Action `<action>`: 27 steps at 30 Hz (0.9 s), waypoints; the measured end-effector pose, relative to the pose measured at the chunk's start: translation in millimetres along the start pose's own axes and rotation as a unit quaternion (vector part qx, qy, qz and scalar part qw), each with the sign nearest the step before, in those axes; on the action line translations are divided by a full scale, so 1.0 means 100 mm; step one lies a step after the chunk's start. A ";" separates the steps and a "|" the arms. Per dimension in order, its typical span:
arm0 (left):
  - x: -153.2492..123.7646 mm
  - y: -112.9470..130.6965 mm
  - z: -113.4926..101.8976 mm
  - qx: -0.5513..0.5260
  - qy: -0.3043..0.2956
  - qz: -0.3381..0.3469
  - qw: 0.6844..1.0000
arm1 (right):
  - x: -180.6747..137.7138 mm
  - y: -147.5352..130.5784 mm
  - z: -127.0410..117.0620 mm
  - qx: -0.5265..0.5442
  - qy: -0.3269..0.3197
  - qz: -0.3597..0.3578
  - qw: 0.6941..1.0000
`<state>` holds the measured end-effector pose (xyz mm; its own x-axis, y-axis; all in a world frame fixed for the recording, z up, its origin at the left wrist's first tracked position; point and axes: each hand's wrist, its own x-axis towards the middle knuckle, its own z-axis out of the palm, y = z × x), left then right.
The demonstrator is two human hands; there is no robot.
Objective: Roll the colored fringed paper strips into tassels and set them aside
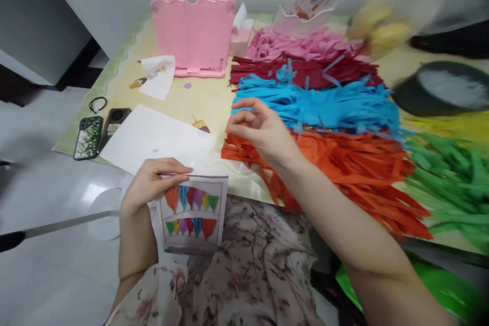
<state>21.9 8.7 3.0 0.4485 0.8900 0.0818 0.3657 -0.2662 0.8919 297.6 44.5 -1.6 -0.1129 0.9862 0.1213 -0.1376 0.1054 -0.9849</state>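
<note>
My left hand [158, 175] pinches the top edge of a picture card [191, 237], thumb in front and fingers behind. The card hangs upright over my lap at the table's front edge and shows two rows of coloured bunting flags. My right hand [263, 130] hovers over the left ends of the blue paper strips [321, 104] and the orange paper strips [355, 158]. Its fingers are bent and loosely apart, with nothing visible between them. A white sheet of paper [164, 135] lies on the table just beyond my left hand.
Dark red strips [309, 72] and pink strips [301, 45] lie behind the blue ones; green strips [451, 173] are at right. A pink stand [193, 33] is at the back. A dark bowl [416, 89] stands right. A phone [87, 137] lies near the left edge.
</note>
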 end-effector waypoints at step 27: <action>0.76 0.95 2.06 0.007 -0.139 0.150 0.979 | -1.84 -0.47 -1.10 -0.337 0.169 -0.037 0.925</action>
<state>259.1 -24.9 2.4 0.7409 0.6366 0.2142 0.1930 -0.5073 0.8399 432.9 -127.4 9.0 0.2020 0.9448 0.2580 0.5258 0.1176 -0.8424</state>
